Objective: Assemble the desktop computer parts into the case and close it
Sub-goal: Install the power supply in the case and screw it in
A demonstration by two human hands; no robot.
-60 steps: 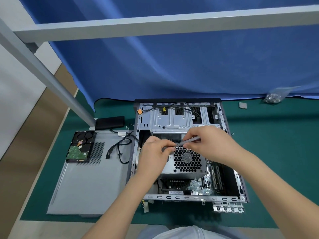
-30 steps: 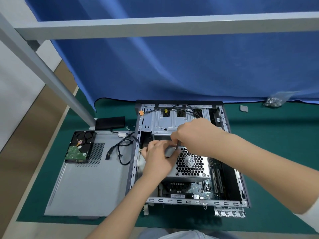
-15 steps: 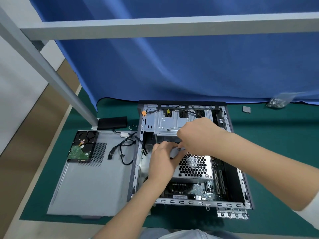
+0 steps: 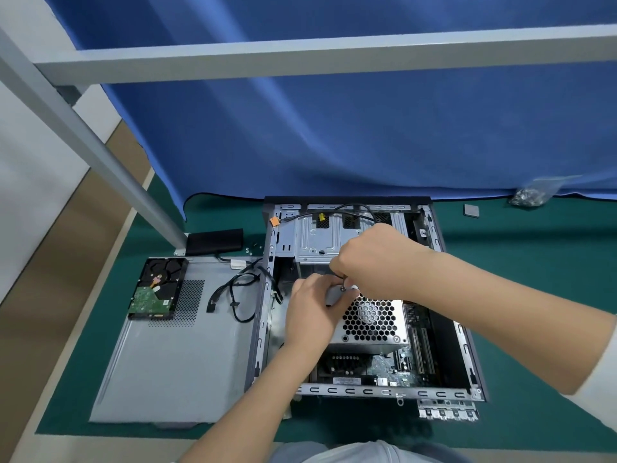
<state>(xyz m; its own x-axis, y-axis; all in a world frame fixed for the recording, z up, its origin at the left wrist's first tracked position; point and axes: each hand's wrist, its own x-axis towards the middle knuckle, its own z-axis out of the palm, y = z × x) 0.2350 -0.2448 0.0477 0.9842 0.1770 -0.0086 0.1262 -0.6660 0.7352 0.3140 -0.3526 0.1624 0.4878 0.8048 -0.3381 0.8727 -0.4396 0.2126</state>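
The open computer case [image 4: 464,332] lies flat on the green mat. Inside it sits the silver power supply [image 4: 370,320] with a honeycomb grille, above the motherboard [image 4: 384,365]. My right hand [image 4: 377,259] grips a thin grey screwdriver [image 4: 344,285] upright, its tip at the power supply's far-left corner; most of the tool is hidden in my fist. My left hand [image 4: 312,310] curls its fingers over that same corner, right beside the tip.
The case's side panel [image 4: 173,365] lies left of the case, with a hard drive [image 4: 156,289] and loose black cables [image 4: 238,290] on it. A black box [image 4: 215,241] sits behind it. A bag of screws [image 4: 531,194] and a grey square [image 4: 471,210] lie far right.
The screwdriver went from lying level between both hands to standing upright in my right fist. My left hand moved onto the power supply's corner. The camera shifted slightly.
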